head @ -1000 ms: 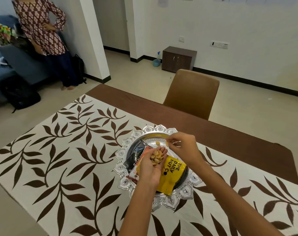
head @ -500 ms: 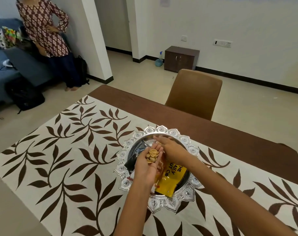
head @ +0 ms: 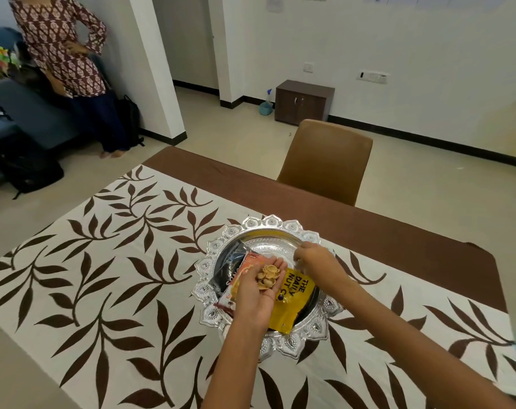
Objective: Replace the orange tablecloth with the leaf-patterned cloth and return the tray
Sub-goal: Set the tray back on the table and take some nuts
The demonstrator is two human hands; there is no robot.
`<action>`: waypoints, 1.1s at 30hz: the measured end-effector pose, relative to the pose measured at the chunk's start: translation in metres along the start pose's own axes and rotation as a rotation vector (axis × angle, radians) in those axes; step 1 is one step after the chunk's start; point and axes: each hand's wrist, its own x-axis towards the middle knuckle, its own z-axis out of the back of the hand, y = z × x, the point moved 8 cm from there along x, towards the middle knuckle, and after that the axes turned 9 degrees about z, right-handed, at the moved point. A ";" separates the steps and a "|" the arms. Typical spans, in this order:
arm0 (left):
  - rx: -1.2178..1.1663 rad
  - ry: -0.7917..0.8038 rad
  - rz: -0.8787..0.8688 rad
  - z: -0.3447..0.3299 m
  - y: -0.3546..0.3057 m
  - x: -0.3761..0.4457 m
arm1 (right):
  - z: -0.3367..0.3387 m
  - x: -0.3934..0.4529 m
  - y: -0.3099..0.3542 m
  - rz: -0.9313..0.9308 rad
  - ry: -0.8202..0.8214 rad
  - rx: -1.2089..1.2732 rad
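The white leaf-patterned cloth (head: 109, 261) covers the table, with a plain brown band (head: 383, 231) along the far side. On it sits an ornate silver tray (head: 268, 224) holding a yellow nut packet (head: 295, 293), an orange packet (head: 245, 270) and a dark packet (head: 230, 261). My left hand (head: 259, 293) hovers palm up over the tray, cupping a small heap of nut shells (head: 268, 276). My right hand (head: 315, 259) reaches palm down into the tray's far right part, fingers curled; whether it holds anything is hidden. No orange tablecloth is in view.
A brown chair (head: 327, 160) stands at the table's far side. A person (head: 70, 60) stands by a pillar at the far left, beside a blue sofa (head: 29, 119) and black bags (head: 26, 166). A small dark cabinet (head: 304, 101) sits against the back wall.
My right hand has dropped from near my left palm down into the tray and shifted right. The left hand stays cupped around the shells.
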 end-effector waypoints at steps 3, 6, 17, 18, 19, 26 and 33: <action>-0.018 -0.019 0.011 0.001 0.004 0.001 | 0.034 0.000 0.003 -0.095 -0.235 0.296; -0.026 -0.051 -0.008 0.000 0.004 0.001 | 0.059 0.000 0.036 -0.039 -0.297 0.554; -0.190 0.033 0.071 -0.005 0.010 0.014 | 0.069 -0.021 0.076 0.056 -0.272 0.627; -0.197 0.046 0.058 -0.006 0.008 0.011 | 0.075 -0.023 0.067 0.031 -0.334 0.649; -0.191 0.063 0.045 -0.008 0.006 0.006 | 0.080 -0.024 0.055 0.011 -0.398 0.638; -0.119 0.064 0.022 -0.008 0.002 -0.008 | 0.010 -0.014 -0.008 -0.069 0.182 0.202; -0.113 0.069 0.030 -0.014 0.005 -0.007 | -0.022 -0.009 0.009 0.116 0.395 -0.148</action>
